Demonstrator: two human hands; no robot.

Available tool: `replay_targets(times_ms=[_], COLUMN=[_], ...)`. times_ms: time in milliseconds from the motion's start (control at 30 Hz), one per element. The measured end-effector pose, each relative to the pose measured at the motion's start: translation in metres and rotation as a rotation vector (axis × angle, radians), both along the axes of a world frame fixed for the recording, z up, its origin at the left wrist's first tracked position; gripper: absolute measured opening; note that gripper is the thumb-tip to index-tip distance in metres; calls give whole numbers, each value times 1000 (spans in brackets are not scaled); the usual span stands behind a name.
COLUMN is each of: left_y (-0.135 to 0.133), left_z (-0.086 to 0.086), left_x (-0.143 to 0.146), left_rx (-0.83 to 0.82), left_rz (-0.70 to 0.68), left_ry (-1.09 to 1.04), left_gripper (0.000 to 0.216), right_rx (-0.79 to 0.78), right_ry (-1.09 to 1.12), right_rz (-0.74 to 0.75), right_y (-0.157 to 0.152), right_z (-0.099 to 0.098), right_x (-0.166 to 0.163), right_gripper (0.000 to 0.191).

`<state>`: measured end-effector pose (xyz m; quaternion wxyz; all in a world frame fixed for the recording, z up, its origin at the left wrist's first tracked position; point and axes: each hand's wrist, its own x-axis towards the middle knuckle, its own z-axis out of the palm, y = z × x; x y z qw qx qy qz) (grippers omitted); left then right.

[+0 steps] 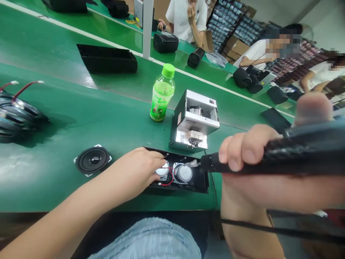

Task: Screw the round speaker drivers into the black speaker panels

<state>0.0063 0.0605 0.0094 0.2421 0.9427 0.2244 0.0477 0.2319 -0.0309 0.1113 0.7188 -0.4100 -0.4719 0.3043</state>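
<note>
Green bench (67,118), black speaker housing (188,180) sitting at the near edge with two round drivers inside. Left hand (140,167) curls down onto the left driver (162,170), right hand (250,151) is wrapped tight around an electric screwdriver (269,158), tip over the right driver (184,172).

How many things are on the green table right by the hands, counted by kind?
Round speakers: 3, two in the black case, one loose speaker
Green bottle: 1
Metal box machine: 1
Electric screwdriver: 1
Total: 7, with the case
</note>
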Motion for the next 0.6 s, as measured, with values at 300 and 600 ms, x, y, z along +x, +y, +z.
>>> replay_targets(times_ms=[300, 600], left_y=[1, 0], left_z=[-4, -6], left_x=[0, 3], left_rx=[-55, -21], left_rz=[-4, -3], left_ry=[-38, -27], left_gripper=[6, 8], right_rx=[-15, -92], right_ry=[27, 10], right_rz=[22, -10], right_y=[-21, -18], right_z=[-46, -56], right_x=[-39, -39], right_gripper=[43, 48])
